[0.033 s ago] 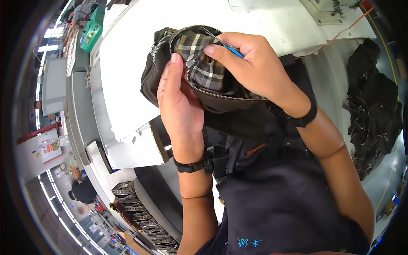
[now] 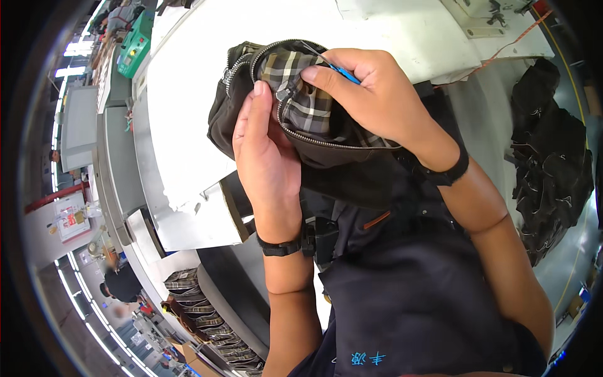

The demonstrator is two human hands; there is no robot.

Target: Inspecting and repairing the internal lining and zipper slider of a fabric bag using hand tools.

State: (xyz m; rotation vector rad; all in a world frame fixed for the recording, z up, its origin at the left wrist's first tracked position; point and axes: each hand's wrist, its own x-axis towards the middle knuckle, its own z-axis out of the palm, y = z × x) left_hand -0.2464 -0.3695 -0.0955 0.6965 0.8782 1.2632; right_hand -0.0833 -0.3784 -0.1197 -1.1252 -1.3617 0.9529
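Leftmost, a stack of folded plaid cloth pieces sits at lower left. At upper centre, the person's left hand lies nearly straight-fingered against a dark fabric bag with a metal zip, seemingly bracing its wall; whether it pinches is hidden. The bag's mouth faces the camera, its long axis slanting from upper left to lower right, baring grey-and-tan plaid lining. The right hand grips slim blue-handled snips, blades toward upper left, its thumb on the lining, probably keeping the mouth spread. Dark crumpled cloth is heaped at right.

Left hand upright, right hand slanted up-left with bent fingers, both forearms bare.
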